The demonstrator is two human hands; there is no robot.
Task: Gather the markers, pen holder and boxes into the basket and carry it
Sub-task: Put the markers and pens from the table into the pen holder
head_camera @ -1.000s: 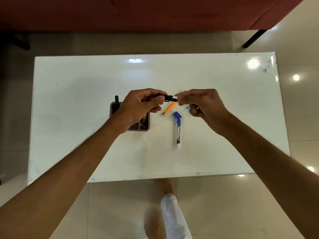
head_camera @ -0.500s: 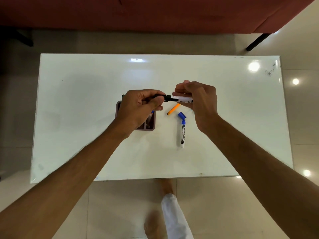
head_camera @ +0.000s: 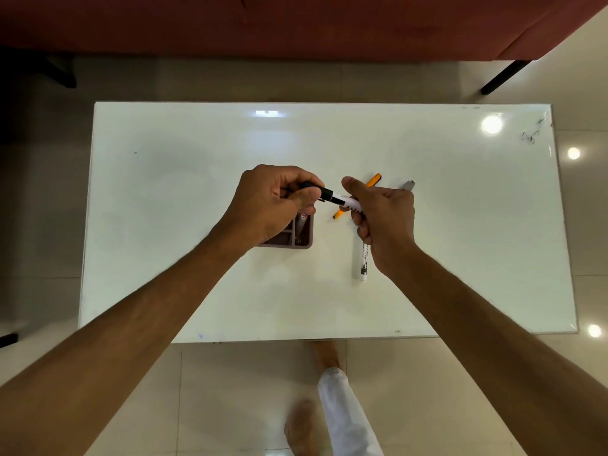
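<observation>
Both hands hold one black-capped white marker (head_camera: 342,200) above the middle of the white table (head_camera: 164,274). My left hand (head_camera: 273,199) pinches the black cap end; my right hand (head_camera: 381,215) grips the white barrel. Below my left hand stands the brown pen holder (head_camera: 302,235), mostly hidden, with a marker inside it. An orange pen (head_camera: 373,181) lies behind my right hand. A white marker (head_camera: 363,261) lies on the table under my right wrist, its cap hidden. A grey object (head_camera: 408,184) peeks out past my right hand. No basket or boxes are in view.
A red sofa (head_camera: 296,24) runs along the far side of the table, with a black leg (head_camera: 503,77) at the right. A person's foot and white trouser leg (head_camera: 342,409) show on the tiled floor by the near table edge.
My right hand has turned and slid lower along the marker's barrel, so the marker now tilts down to the right. It now covers the blue cap of the marker lying on the table.
</observation>
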